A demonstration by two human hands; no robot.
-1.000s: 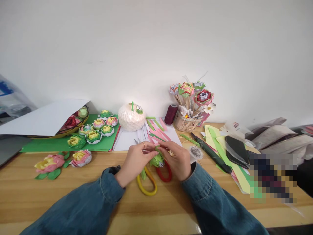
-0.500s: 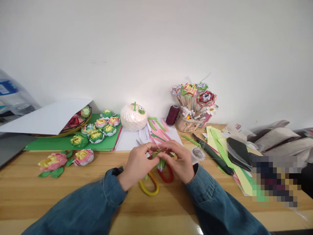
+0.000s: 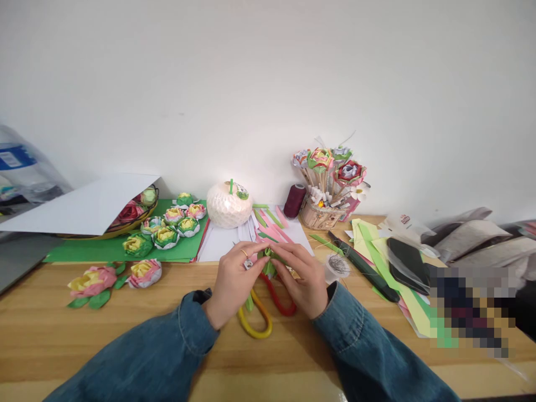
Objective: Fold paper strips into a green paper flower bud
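Between the fingertips of both hands is a small green folded-paper flower [image 3: 268, 267], mostly covered by the fingers. My left hand [image 3: 235, 279], with a ring on one finger, pinches it from the left. From the right, my right hand [image 3: 302, 277] pinches the same piece. Just beneath them, scissors [image 3: 256, 334] with one yellow and one red handle lie on the table, their blades largely hidden. Left of the hands, two pink-and-yellow paper flowers [image 3: 143, 273] rest near loose green paper leaves [image 3: 99, 298].
Several finished paper flowers [image 3: 166, 237] sit on green sheets [image 3: 90, 249]. Behind the hands are paper strips [image 3: 272, 226], a white netted ball [image 3: 229, 205] and a thread spool [image 3: 294, 201]. A flower-filled basket [image 3: 321, 215], pin tub [image 3: 336, 268], black cutter [image 3: 364, 268] and phone [image 3: 407, 265] are rightward.
Both hands have shifted their fingers around the paper flower, and its green petals now point upward between them. The view has tilted slightly.
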